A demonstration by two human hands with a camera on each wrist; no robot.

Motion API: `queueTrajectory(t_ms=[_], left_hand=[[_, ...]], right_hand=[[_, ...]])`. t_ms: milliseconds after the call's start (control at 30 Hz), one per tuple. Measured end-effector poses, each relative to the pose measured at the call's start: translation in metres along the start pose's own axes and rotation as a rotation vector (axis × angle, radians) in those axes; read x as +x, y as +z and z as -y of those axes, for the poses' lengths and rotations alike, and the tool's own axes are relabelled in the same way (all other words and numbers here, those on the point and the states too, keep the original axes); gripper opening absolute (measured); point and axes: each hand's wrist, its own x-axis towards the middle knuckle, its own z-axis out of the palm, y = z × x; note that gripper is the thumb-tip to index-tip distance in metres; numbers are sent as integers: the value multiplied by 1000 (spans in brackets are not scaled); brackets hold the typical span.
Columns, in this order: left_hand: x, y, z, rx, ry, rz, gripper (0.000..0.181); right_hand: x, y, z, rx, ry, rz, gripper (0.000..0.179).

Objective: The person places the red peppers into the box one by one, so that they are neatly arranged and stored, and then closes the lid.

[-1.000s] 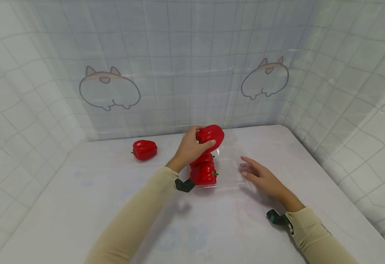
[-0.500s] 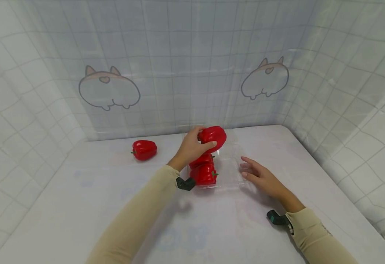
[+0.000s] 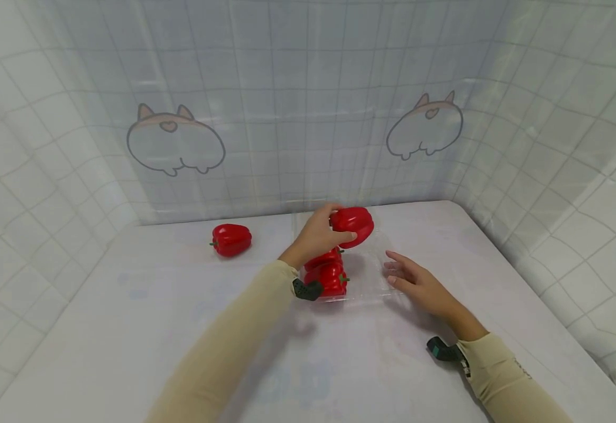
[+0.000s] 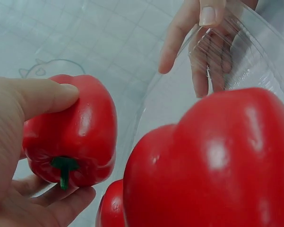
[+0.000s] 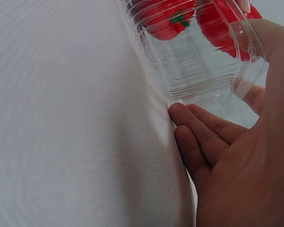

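Observation:
My left hand [image 3: 319, 236] grips a red bell pepper [image 3: 353, 227] by its sides, above the far part of a clear plastic container [image 3: 363, 275]. Its green stem [image 4: 64, 166] shows in the left wrist view, with the thumb on top and the fingers beneath. Two more red bell peppers lie along the container's left side, a nearer one [image 3: 333, 282] and one behind it [image 3: 325, 258]. At the container's right wall rests my right hand [image 3: 418, 285], its fingers loosely extended and holding no pepper. In the right wrist view, fingertips [image 5: 179, 112] lie close beside the clear wall.
Another red bell pepper [image 3: 232, 240] lies on the white table [image 3: 128, 329], left of the container. Grid-patterned curtains [image 3: 308, 117] with cartoon animal drawings stand behind the table and at both sides.
My left hand has carried its bell pepper to the right and slightly lower over the container. The right hand and the other peppers have kept their places.

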Motion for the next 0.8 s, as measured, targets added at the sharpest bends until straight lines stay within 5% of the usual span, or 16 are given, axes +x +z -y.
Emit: queueTrajectory(t_ms=[800], left_hand=[[8, 21, -4, 137, -35, 78, 71]], right_hand=[[1, 0, -5, -31, 11, 5, 65]])
